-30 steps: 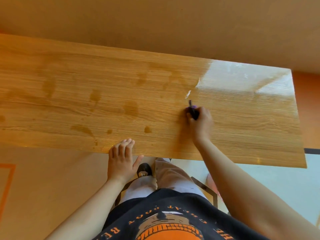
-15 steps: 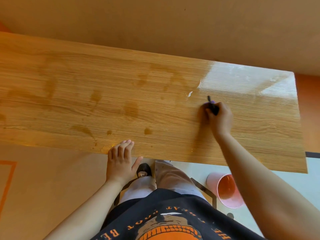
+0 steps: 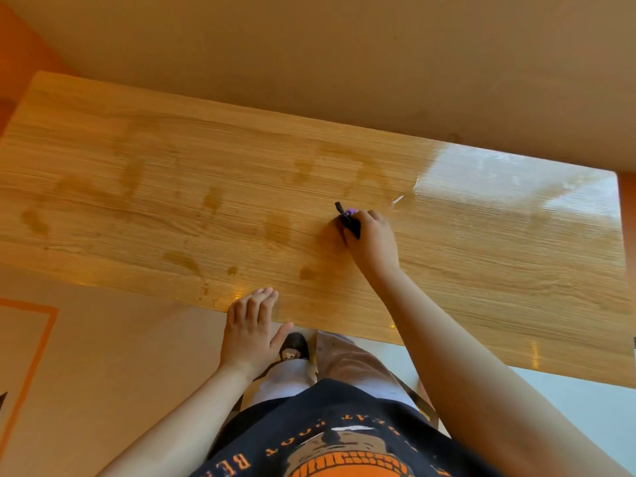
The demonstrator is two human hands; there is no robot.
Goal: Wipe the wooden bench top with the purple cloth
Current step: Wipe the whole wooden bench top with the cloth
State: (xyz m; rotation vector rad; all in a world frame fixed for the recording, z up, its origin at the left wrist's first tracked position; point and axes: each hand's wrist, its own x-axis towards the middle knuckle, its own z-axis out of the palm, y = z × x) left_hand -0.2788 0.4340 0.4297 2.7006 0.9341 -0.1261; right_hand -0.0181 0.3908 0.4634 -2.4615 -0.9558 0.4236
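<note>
Nearest the camera is the person's dark shirt (image 3: 330,442) with orange print, and below it pale trousers (image 3: 330,359) and a dark shoe (image 3: 294,346) on the floor. The left hand (image 3: 249,330) lies flat with fingers together and thumb out, its fingertips resting on the near edge of the wooden counter (image 3: 137,208); its grip holds nothing. Farther in, the right arm reaches across the counter, and the right hand (image 3: 373,241) is closed in a tight grip on the bunched purple cloth (image 3: 349,220), pressed against the wood about mid-depth, right of centre. Only a small dark and purple bit of the cloth shows past the fingers. Darker damp-looking patches (image 3: 278,225) spot the wood to the left of that hand. Beyond it, toward the far right corner, the counter shines with a bright glare (image 3: 516,180). Behind the counter is a plain tan wall (image 3: 309,46).
</note>
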